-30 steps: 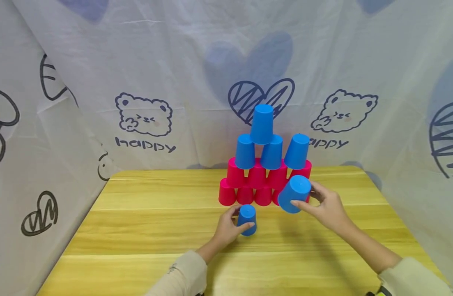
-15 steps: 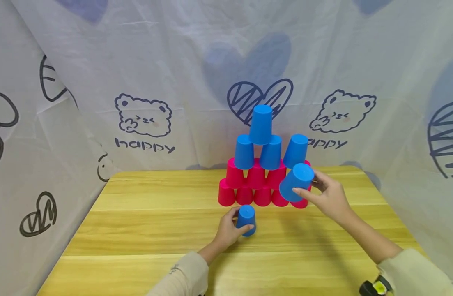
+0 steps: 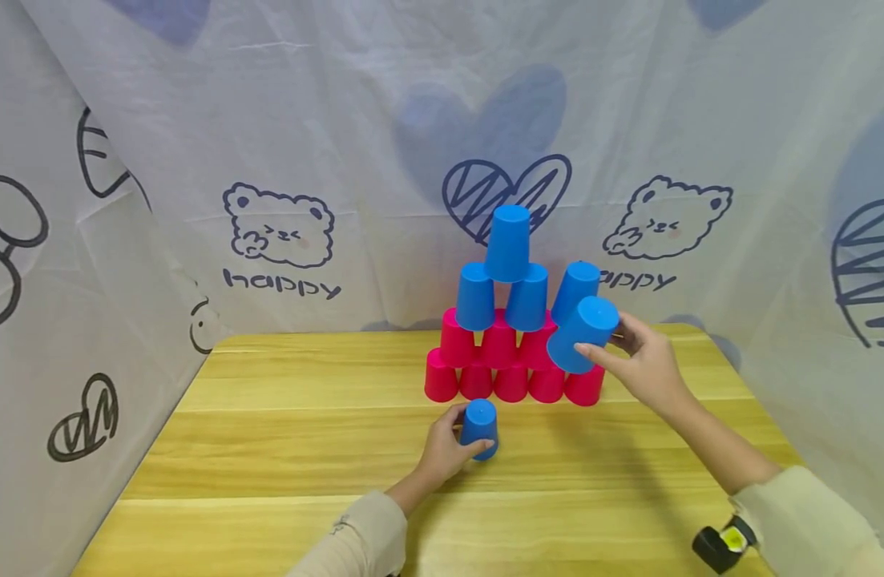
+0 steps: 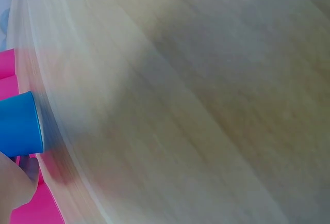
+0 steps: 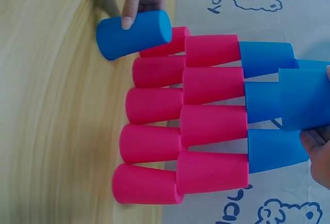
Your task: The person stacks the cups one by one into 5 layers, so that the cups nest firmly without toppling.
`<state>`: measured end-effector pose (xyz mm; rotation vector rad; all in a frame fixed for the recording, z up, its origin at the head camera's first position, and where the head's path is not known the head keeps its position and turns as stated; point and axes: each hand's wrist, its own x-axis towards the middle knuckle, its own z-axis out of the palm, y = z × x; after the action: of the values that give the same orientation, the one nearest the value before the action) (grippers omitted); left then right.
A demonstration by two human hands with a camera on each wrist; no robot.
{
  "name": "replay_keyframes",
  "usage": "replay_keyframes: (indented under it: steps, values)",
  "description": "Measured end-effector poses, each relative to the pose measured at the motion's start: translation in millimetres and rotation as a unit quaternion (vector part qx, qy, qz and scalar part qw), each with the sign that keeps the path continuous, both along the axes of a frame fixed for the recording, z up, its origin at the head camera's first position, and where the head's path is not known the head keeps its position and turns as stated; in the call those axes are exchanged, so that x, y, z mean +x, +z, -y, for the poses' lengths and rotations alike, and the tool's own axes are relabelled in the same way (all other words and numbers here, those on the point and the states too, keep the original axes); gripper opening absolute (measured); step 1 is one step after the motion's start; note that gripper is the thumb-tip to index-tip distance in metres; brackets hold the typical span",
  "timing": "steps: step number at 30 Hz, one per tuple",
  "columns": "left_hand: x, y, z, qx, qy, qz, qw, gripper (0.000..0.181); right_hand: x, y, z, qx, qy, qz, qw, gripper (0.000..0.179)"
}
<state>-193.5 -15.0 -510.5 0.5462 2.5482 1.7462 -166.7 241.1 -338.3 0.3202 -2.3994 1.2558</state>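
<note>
My right hand (image 3: 647, 365) grips an upside-down blue cup (image 3: 583, 335) by its sides, raised and slightly tilted before the right part of a cup pyramid. My left hand (image 3: 442, 449) holds another blue cup (image 3: 480, 429) upside down, low in front of the stack; whether its rim touches the table is unclear. The pyramid has two lower rows of pink cups (image 3: 510, 383), a row of three blue cups (image 3: 475, 296) above, and one blue cup (image 3: 508, 243) on top. The right wrist view shows the pyramid sideways, with the raised cup (image 5: 304, 99) overlapping its blue row.
The pyramid stands near the back of a wooden table (image 3: 283, 449). Behind it hangs a pale cloth (image 3: 384, 120) printed with bears and hearts. A black device (image 3: 723, 545) sits at the right wrist.
My right hand has lifted its blue cup upward and slightly right, from the lower pink rows to the height of the third row. The left hand has stayed about still.
</note>
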Motion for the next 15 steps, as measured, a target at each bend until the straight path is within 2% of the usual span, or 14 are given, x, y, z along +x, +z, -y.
replay_keyframes:
  steps: [6, 15]
  values:
    - [-0.9, -2.8, 0.2, 0.0, -0.003, 0.011, 0.9999, 0.057, -6.0, 8.0, -1, -0.018, -0.021, -0.018, 0.9994, 0.055]
    - [0.3, -2.1, 0.8, -0.001, -0.006, 0.012, 0.9999, 0.058, -14.0, 23.5, -3, -0.016, -0.025, -0.025, 0.9993, 0.055]
